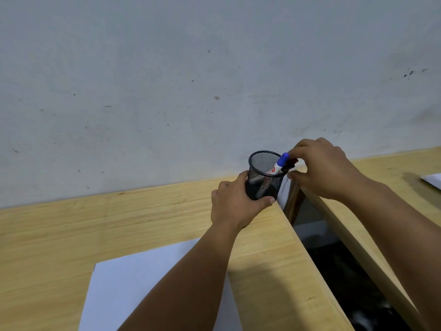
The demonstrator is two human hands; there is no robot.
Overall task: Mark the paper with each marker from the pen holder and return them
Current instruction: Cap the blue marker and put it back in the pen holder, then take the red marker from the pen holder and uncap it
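A black mesh pen holder [263,163] stands near the right edge of a wooden table, close to the wall. My left hand [235,203] wraps around its lower half. Inside it lean a blue-capped white marker [279,164] and at least one dark-capped marker [290,164]. My right hand [321,167] reaches over the holder's right rim, its fingertips pinched at the markers' caps; which marker it grips I cannot tell. A white sheet of paper [133,280] lies flat on the table in front, partly under my left forearm.
The wooden table [59,235] ends at its right edge beside a dark gap [338,266]. A second wooden table [391,168] stands beyond the gap, with a white sheet [433,180] at the far right. A grey wall rises directly behind.
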